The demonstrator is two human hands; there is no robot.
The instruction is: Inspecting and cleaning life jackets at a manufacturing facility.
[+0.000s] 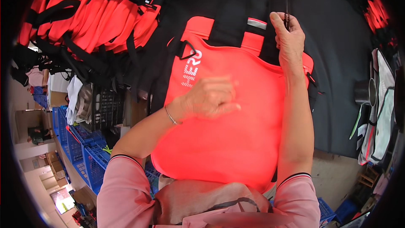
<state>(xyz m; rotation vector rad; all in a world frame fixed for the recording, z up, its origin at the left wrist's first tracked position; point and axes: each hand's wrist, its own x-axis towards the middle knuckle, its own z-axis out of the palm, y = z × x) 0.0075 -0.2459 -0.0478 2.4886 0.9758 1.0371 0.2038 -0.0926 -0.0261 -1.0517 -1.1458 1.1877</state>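
Observation:
A bright red backpack with black straps and white lettering lies flat before me, its lower end against my lap. Over its upper middle is my left hand, slightly smeared by motion. Its fingers are curled in with the thumb pointing right, and nothing shows in them. My right hand is raised at the bag's top right corner. Thumb and fingers there pinch a thin dark tool, which looks like thread snips and stands out dim against the black cloth. A black strap loop lies at the bag's upper left.
Red and black bags are heaped at the upper left. Dark cloth covers the table. Blue plastic crates and a black crate stand at the left. A grey cup-like holder and white-grey pieces are at the right edge.

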